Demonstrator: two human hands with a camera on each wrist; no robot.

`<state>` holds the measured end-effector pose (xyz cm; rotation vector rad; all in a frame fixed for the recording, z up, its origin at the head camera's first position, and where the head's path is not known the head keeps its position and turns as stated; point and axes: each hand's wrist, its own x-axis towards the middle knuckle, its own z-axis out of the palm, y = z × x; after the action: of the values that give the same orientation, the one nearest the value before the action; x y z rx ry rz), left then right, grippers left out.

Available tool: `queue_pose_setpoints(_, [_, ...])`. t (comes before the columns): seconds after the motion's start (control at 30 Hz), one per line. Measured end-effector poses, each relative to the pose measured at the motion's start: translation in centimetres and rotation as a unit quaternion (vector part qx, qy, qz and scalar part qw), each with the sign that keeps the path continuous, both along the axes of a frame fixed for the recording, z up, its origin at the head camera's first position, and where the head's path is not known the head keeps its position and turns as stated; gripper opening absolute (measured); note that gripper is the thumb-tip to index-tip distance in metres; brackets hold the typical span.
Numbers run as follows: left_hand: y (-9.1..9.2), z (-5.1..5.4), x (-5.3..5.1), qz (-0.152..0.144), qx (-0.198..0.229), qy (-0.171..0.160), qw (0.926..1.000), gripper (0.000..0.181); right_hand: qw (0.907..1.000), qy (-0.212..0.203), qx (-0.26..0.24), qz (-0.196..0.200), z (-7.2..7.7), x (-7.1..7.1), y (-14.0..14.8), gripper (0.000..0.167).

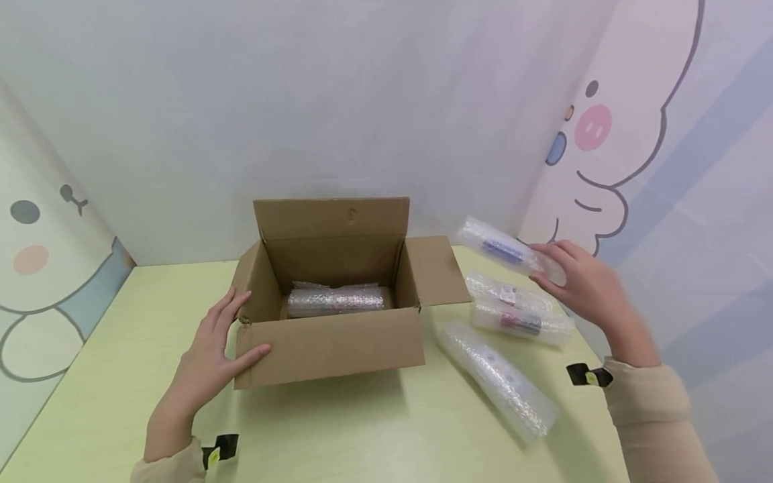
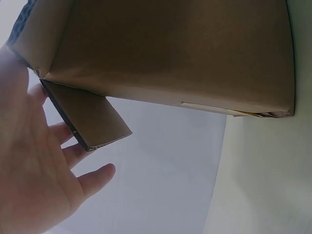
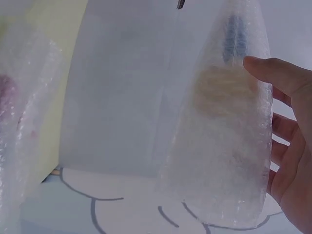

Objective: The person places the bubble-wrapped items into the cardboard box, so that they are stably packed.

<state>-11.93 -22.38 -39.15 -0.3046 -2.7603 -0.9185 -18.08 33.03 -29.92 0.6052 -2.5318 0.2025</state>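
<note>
An open cardboard box (image 1: 331, 349) stands on the table with a bubble-wrapped roll (image 1: 335, 300) lying inside. My left hand (image 1: 202, 359) rests on the box's front left corner, fingers spread along the side and thumb on the front flap; the left wrist view shows the hand (image 2: 39, 156) beside a small flap (image 2: 90, 114). Above the table, right of the box, my right hand (image 1: 582, 282) grips one end of a bubble-wrapped roll (image 1: 504, 249) with a blue part. In the right wrist view the thumb and fingers of the hand (image 3: 287, 126) hold the wrapped item (image 3: 219, 122) at its edge.
Right of the box lie a wrapped roll with a label (image 1: 510, 294), one with a pink and dark part (image 1: 522, 322), and a longer one (image 1: 501, 382) nearer the front. The box's right flap (image 1: 437, 270) sticks outward. A curtain (image 1: 326, 100) hangs behind the table.
</note>
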Motion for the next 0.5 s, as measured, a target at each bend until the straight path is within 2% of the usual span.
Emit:
queue_pose_setpoints(0.27, [0.0, 0.0, 0.1, 0.000, -0.001, 0.004, 1.0000, 0.091, 0.9969, 0.030, 0.015, 0.072, 1.4, -1.6, -3.8, 0.052])
queue_pose_setpoints(0.5, [0.0, -0.1, 0.1, 0.001, 0.002, 0.006, 1.0000, 0.091, 0.9875, 0.055, 0.021, 0.147, 2.4, -2.8, -7.8, 0.048])
